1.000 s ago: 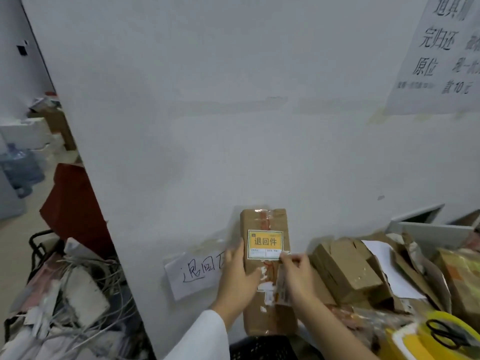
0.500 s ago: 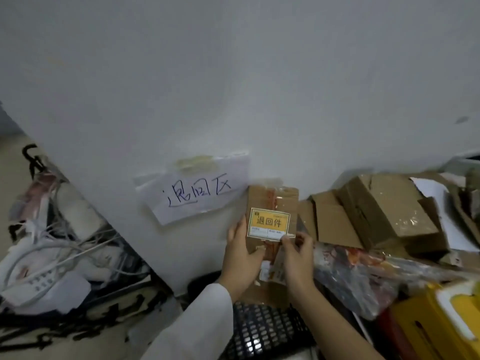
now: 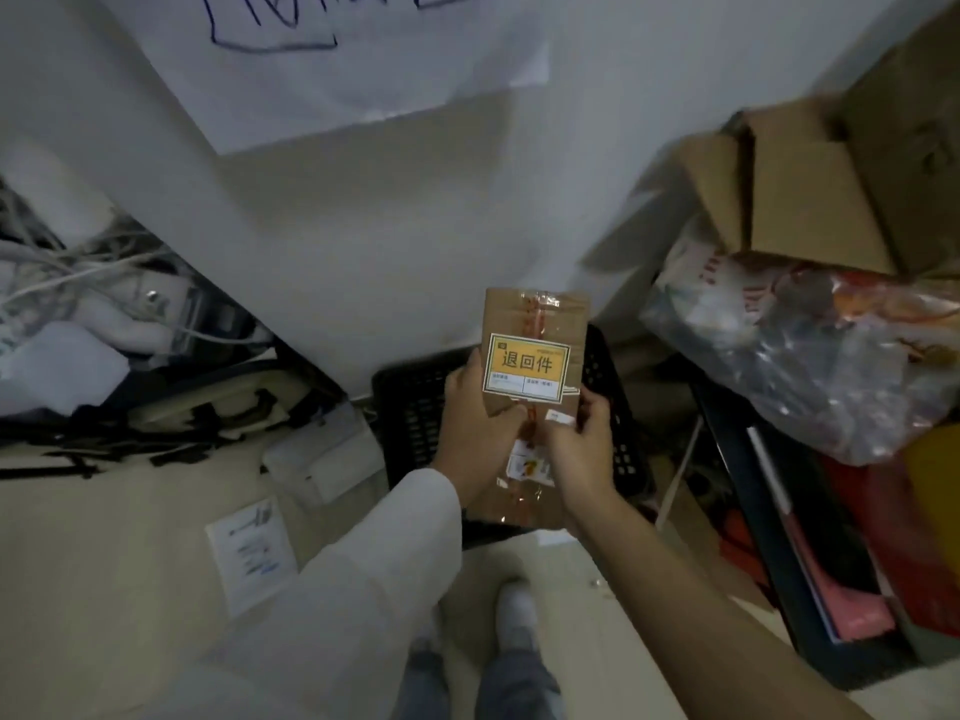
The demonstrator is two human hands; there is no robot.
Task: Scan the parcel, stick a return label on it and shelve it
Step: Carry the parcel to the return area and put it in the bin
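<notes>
Containers: black plastic crate (image 3: 415,407), lattice-perforated walls, sits on the floor against the white wall; contents not visible, parcel and hands block the view. At right, a pile w/ open brown cardboard boxes (image 3: 810,200) on top and a crinkled clear plastic bag (image 3: 810,366) below; bag contents blurred, red/orange tones only. Left of crate: tangle of white cables (image 3: 88,283) and dark straps.

Parcel (image 3: 535,402): flat rectangular brown cardboard, sealed lengthwise w/ clear tape bearing red print, glossy film over lower half. Held upright above the crate, approx. centre frame, off the floor.

Label (image 3: 527,367): rectangular sticker, white border, yellow panel, reads "退回件"; small print below illegible. Stuck on upper front of parcel.

Left hand (image 3: 475,433) (white sleeve) grips parcel's left edge, thumb pressed on front face. Right hand (image 3: 582,444) grips right edge, fingers curled around it, thumb on front.

White paper sheet (image 3: 332,59) on wall above, blue handwriting cut off, unreadable. Printed paper (image 3: 252,553) lies on floor; text too small.
</notes>
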